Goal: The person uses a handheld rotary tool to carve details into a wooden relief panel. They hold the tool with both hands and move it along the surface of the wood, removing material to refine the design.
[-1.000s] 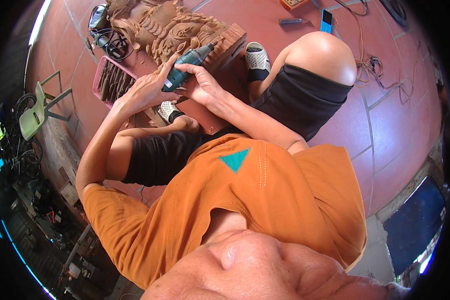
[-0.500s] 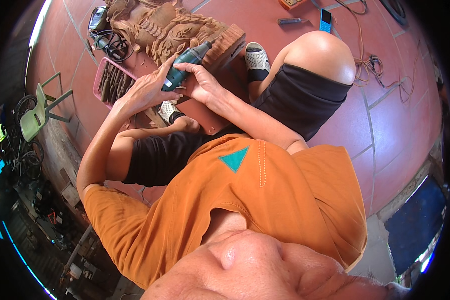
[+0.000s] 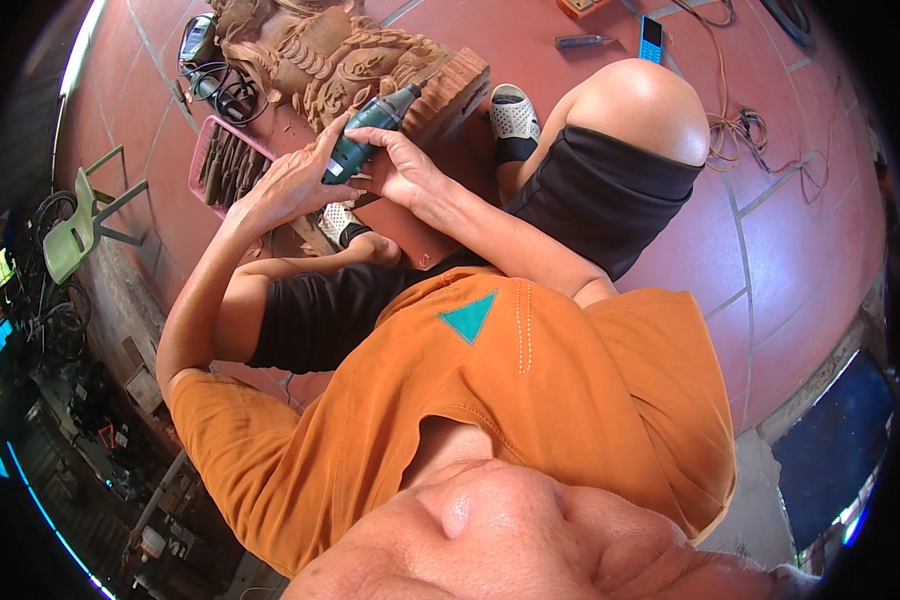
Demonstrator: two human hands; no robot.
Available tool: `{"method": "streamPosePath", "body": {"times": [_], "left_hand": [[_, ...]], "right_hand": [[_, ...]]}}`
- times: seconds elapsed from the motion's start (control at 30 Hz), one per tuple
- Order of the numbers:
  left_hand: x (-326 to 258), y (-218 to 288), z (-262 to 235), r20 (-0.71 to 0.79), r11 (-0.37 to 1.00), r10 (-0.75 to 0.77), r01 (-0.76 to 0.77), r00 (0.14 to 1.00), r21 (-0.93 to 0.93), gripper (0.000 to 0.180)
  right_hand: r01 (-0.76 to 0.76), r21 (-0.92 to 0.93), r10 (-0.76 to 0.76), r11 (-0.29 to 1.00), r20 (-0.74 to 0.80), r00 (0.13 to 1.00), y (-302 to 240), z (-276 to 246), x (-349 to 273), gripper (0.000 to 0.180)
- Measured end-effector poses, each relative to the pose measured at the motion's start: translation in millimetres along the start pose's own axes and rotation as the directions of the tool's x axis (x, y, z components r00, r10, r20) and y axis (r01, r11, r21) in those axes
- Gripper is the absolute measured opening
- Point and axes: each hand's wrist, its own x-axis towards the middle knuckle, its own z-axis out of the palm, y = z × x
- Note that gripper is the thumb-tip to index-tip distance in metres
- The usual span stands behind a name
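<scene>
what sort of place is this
Probably a woodcarving workshop, judging by the ornately carved, wooden-looking piece, the green handheld power tool and the pink basket of slim brown pieces.

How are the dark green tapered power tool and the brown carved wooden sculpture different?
The dark green tapered power tool looks mostly smooth; the brown carved wooden sculpture is bumpy with carved shapes. The tool is small; the sculpture is much bigger. The left hand and right hand hold the tool; neither grips the sculpture.
</scene>
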Motion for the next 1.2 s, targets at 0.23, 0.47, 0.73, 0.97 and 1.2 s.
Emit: {"method": "streamPosePath", "body": {"times": [0.23, 0.47, 0.73, 0.97, 1.2], "left_hand": [[1.0, -3.8, 2.4, -0.026, 1.000, 0.023, -0.024, 0.999, -0.014, 0.102], [0.6, -3.5, 2.2, -0.028, 0.999, 0.036, -0.037, 0.999, -0.018, 0.102], [1.2, -5.3, 2.5, -0.021, 0.999, 0.039, -0.039, 0.999, -0.010, 0.102], [1.4, -5.6, 1.8, -0.017, 0.999, 0.050, -0.050, 0.999, -0.019, 0.102], [3.4, -10.0, 3.3, 0.000, 0.998, 0.057, -0.057, 0.998, 0.009, 0.100]], "right_hand": [[0.007, 0.008, -0.007, 1.000, 0.003, 1.000, -0.7, 0.2, -0.8, 0.033], [-0.001, 0.012, 0.001, 1.000, -0.005, 1.000, 0.7, -0.3, -0.5, 0.032], [0.000, 0.003, 0.000, 1.000, 0.004, 1.000, 1.3, -0.2, -1.0, 0.035], [0.002, 0.014, -0.002, 1.000, 0.014, 1.000, 0.8, 1.1, -3.6, 0.034], [-0.006, 0.050, 0.007, 0.999, -0.006, 1.000, 2.4, 1.0, -6.3, 0.034]]}}
